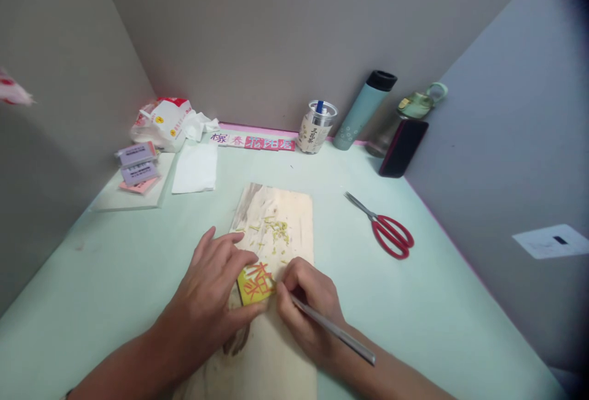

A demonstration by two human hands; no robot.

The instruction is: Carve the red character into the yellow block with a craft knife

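A small yellow carving block (253, 286) with a red character on its face lies on a wooden board (294, 210). My left hand (214, 277) grips the block at its edges, with the thumb at the near edge and the index finger at the far one. In my right hand (310, 305) is a slim metal carving knife (335, 329), held like a pen. Its tip meets the block's right side, partly hidden by my fingers. Yellow shavings (280, 230) are scattered on the board beyond the block.
Red-handled scissors (391, 234) lie to the right. Along the back stand a clear cup (317, 127), a blue bottle (365, 108), a green-lidded bottle (416, 105) and a leaning phone (404, 148). At left are wrapped blocks (139, 164), white paper (196, 168) and a bag (165, 121).
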